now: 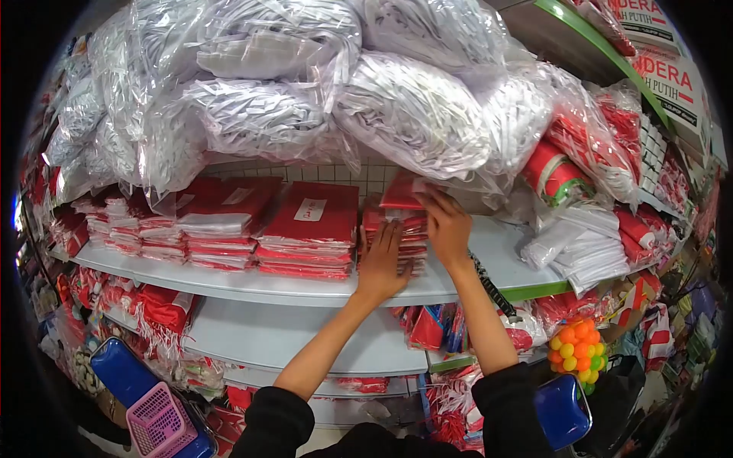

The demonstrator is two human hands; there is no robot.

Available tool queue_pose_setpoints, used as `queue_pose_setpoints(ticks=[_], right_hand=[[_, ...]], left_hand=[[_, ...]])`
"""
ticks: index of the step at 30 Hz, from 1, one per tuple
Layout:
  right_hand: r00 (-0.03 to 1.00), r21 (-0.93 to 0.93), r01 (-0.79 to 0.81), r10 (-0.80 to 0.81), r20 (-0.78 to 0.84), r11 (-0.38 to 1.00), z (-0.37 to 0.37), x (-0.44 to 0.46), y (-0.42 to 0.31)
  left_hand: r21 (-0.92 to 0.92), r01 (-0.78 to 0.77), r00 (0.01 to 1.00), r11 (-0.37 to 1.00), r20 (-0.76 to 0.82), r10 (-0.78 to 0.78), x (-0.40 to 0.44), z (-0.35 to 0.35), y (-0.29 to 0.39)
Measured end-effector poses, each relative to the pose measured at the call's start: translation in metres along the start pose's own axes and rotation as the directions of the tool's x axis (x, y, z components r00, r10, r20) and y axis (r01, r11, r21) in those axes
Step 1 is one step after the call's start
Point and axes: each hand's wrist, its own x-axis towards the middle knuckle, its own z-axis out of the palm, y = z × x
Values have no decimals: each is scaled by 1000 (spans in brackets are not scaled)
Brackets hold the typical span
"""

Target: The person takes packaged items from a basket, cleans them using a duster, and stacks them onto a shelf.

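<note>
On the middle shelf, a stack of red packets in clear plastic (pixel 413 243) stands to the right of a taller red stack (pixel 309 221). My left hand (pixel 384 261) lies against the front left of the packet stack, fingers apart and pointing up. At the top right of that stack, my right hand (pixel 447 229) has its fingers bent over the edge of a red packet (pixel 402 191). That packet lies on top, its back part under the hanging plastic bags.
Big clear bags of white strips (pixel 412 114) overhang the shelf (pixel 321 288). More red stacks (pixel 221 221) stand left, white rolled packets (pixel 584 244) right. Below are a pink basket (pixel 160 420), a blue stool (pixel 563 411) and a net of coloured balls (pixel 577 351).
</note>
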Motion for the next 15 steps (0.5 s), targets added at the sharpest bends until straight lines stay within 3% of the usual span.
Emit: queue_pose_setpoints(ticks=[2, 6, 12, 15], right_hand=[[974, 61, -49, 34, 226, 997, 13, 8, -3], [906, 41, -60, 37, 422, 997, 24, -3, -5], [872, 103, -135, 69, 485, 985, 15, -4, -8], [911, 119, -102, 45, 410, 988, 20, -11, -3]], left_hand=[[-24, -16, 1000, 1000, -8, 16, 0, -4, 0], [-28, -25, 1000, 999, -6, 25, -4, 2, -5], [-34, -9, 999, 999, -35, 8, -5, 1, -4], [-140, 10, 992, 990, -127, -28, -6, 0, -3]])
